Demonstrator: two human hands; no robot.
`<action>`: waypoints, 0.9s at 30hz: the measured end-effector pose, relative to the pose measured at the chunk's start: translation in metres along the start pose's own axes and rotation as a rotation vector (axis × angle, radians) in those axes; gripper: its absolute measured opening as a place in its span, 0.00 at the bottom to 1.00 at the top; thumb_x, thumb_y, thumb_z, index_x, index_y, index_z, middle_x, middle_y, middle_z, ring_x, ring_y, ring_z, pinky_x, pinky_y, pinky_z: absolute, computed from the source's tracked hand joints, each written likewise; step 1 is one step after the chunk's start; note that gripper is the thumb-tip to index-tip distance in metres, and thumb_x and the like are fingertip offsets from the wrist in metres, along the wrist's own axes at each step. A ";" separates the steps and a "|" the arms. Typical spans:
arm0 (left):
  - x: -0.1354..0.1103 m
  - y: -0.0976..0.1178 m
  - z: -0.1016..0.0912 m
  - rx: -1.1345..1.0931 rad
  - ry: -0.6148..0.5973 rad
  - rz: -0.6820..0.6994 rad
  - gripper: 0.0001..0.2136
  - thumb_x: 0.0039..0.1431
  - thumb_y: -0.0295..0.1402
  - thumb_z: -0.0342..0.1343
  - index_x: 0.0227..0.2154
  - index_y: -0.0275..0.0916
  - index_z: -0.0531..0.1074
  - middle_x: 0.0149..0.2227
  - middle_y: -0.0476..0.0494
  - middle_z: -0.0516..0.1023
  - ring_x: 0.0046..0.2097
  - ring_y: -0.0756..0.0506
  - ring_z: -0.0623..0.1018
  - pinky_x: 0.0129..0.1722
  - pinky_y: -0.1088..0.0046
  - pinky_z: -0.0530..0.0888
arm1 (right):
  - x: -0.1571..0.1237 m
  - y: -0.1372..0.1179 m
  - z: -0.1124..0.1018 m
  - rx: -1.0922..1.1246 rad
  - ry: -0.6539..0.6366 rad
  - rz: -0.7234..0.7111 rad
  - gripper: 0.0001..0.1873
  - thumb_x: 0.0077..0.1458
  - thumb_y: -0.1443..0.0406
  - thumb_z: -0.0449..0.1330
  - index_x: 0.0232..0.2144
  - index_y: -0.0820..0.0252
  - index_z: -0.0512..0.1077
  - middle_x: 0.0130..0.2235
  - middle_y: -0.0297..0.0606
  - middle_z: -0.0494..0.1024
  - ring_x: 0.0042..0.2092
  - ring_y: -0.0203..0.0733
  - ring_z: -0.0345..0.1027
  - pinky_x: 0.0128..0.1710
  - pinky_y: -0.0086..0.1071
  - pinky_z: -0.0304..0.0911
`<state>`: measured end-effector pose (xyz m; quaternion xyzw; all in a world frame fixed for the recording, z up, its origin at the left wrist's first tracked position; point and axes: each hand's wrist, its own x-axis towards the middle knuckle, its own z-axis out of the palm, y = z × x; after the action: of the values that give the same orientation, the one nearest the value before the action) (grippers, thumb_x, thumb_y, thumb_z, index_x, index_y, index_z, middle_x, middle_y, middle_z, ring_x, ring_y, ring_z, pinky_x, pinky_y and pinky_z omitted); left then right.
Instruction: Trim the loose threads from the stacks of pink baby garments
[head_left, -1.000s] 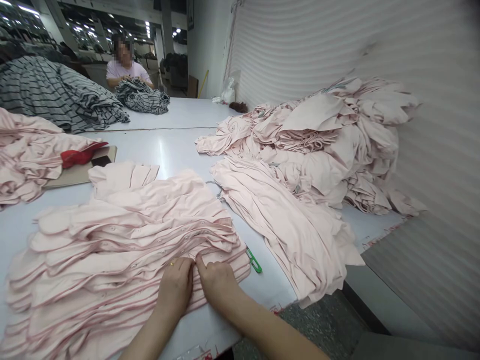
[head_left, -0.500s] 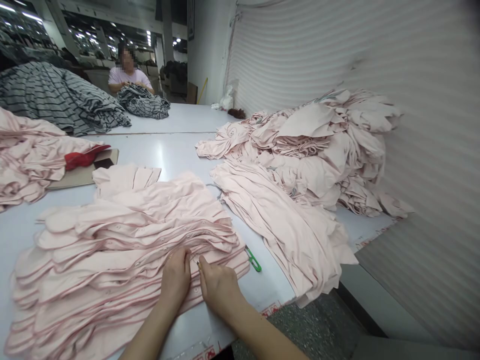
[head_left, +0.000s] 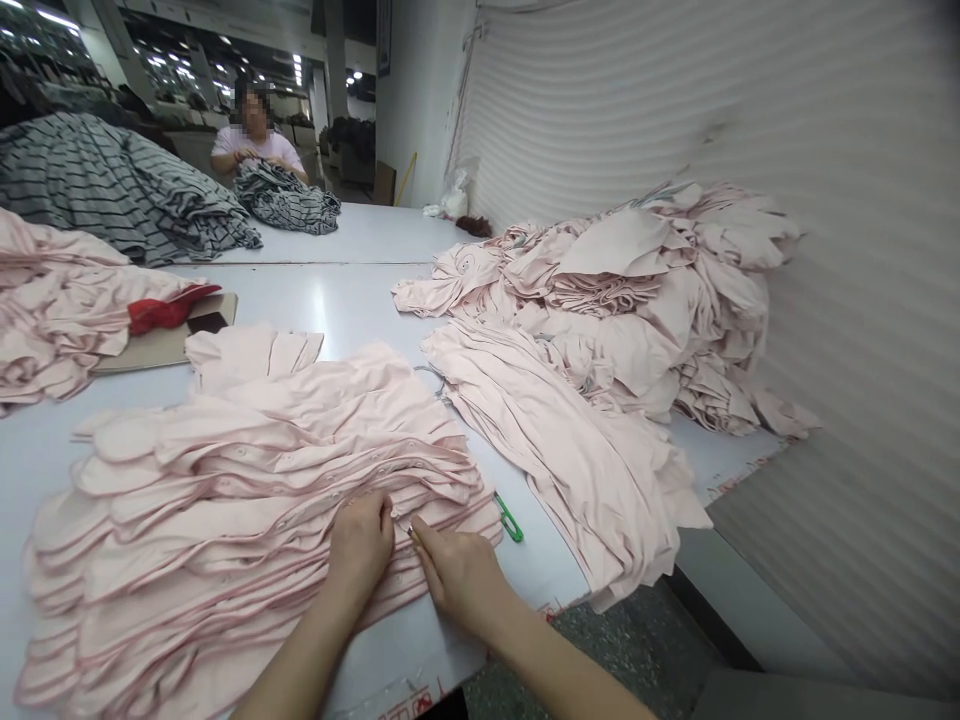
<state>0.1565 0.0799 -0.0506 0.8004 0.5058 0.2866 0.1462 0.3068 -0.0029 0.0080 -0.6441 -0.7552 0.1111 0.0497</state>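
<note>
Overlapping layers of pink garment pieces (head_left: 225, 520), with darker pink edging and small buttons, lie in front of me. My left hand (head_left: 361, 545) is closed at their right part, its thumb and fingers pinching a fold of the pink cloth. Just right of it, my right hand (head_left: 461, 575) is closed in a pinch. A tiny shiny tip shows at its fingertips, too small to name, close to the cloth edge. Beside the layers lies a green plastic pin-shaped clip (head_left: 509, 518), touched by neither hand.
A folded pink bundle (head_left: 555, 440) and a big pink heap (head_left: 645, 290) lie to the right on the white table (head_left: 360, 300). At left are more pink cloth, a red item (head_left: 161, 315) on a board, and striped fabric (head_left: 112, 180). A person (head_left: 259, 150) handles striped cloth across the table.
Both hands have shifted slightly to the right along the pink cloth, still pinching. The small gap between them is about the same. The person at the back has moved slightly.
</note>
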 end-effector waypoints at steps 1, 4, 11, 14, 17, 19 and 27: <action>-0.001 -0.001 -0.005 0.002 -0.003 -0.006 0.07 0.57 0.28 0.47 0.29 0.41 0.69 0.28 0.47 0.76 0.32 0.45 0.76 0.35 0.68 0.69 | 0.000 -0.002 0.001 0.031 0.026 0.025 0.22 0.65 0.67 0.49 0.60 0.59 0.64 0.35 0.41 0.81 0.36 0.45 0.76 0.32 0.30 0.62; -0.018 -0.009 -0.026 0.101 0.015 -0.031 0.05 0.58 0.33 0.50 0.32 0.40 0.70 0.32 0.43 0.77 0.35 0.42 0.76 0.35 0.66 0.69 | 0.004 -0.009 0.007 0.088 0.051 0.048 0.22 0.65 0.66 0.49 0.60 0.59 0.64 0.36 0.40 0.81 0.36 0.44 0.76 0.31 0.29 0.60; -0.046 -0.034 -0.046 0.265 -0.026 0.002 0.09 0.61 0.31 0.47 0.28 0.41 0.70 0.30 0.45 0.75 0.34 0.42 0.75 0.35 0.66 0.68 | -0.004 -0.029 0.011 0.188 0.026 -0.066 0.17 0.64 0.65 0.50 0.53 0.55 0.69 0.35 0.38 0.82 0.35 0.42 0.76 0.31 0.28 0.57; -0.040 -0.039 -0.044 0.197 0.039 0.078 0.10 0.63 0.31 0.45 0.31 0.41 0.72 0.31 0.44 0.77 0.35 0.42 0.76 0.36 0.66 0.70 | 0.001 -0.042 0.018 0.164 0.050 -0.040 0.17 0.64 0.64 0.50 0.53 0.55 0.69 0.33 0.37 0.81 0.34 0.42 0.76 0.31 0.28 0.58; -0.037 -0.045 -0.048 0.045 0.067 0.127 0.11 0.65 0.33 0.44 0.35 0.40 0.73 0.33 0.45 0.79 0.35 0.45 0.77 0.36 0.69 0.71 | 0.013 -0.060 0.030 0.114 0.079 -0.027 0.21 0.65 0.64 0.50 0.58 0.57 0.65 0.33 0.39 0.81 0.34 0.45 0.76 0.31 0.30 0.61; -0.039 -0.047 -0.052 -0.005 0.016 0.116 0.11 0.65 0.34 0.45 0.35 0.41 0.73 0.32 0.47 0.80 0.34 0.47 0.78 0.35 0.71 0.72 | 0.023 -0.075 0.037 0.041 0.052 0.017 0.26 0.61 0.67 0.52 0.62 0.63 0.61 0.35 0.45 0.80 0.36 0.48 0.76 0.33 0.32 0.64; -0.043 -0.046 -0.056 0.081 -0.040 0.023 0.10 0.61 0.30 0.46 0.27 0.41 0.71 0.27 0.46 0.77 0.31 0.45 0.77 0.32 0.70 0.69 | 0.024 -0.082 0.014 -0.062 -0.130 -0.024 0.29 0.57 0.71 0.54 0.61 0.67 0.62 0.35 0.48 0.81 0.36 0.51 0.77 0.33 0.34 0.65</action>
<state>0.0752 0.0587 -0.0443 0.8170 0.5047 0.2517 0.1204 0.2212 0.0074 0.0114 -0.6276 -0.7676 0.1287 -0.0180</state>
